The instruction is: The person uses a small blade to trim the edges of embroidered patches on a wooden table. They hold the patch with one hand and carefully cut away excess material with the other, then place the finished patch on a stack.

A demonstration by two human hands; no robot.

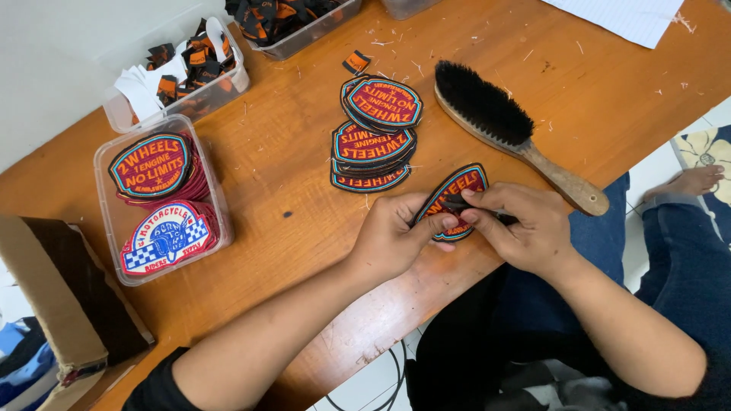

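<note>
I have one embroidered patch (461, 190), red with a blue and orange border, pinched at the table's near edge: my left hand (396, 236) grips its lower left rim between thumb and fingers, and my right hand (525, 228) is closed around a small dark tool (457, 202) pressed against the patch face, though I cannot tell what kind of tool it is. By my reading this piece is mid-work. At 12 o'clock from my hands lies a loose stack of matching patches (375, 133); whether those are done or waiting I cannot judge. A wooden bristle brush (510, 133) rests untouched at 1 o'clock. At 9 o'clock a clear plastic tub (217, 194) holds more patches, and farther bins at 11 o'clock carry small black-and-orange labels (190, 65). Thread clippings (396, 42) dot the wooden table (289, 167)
</note>
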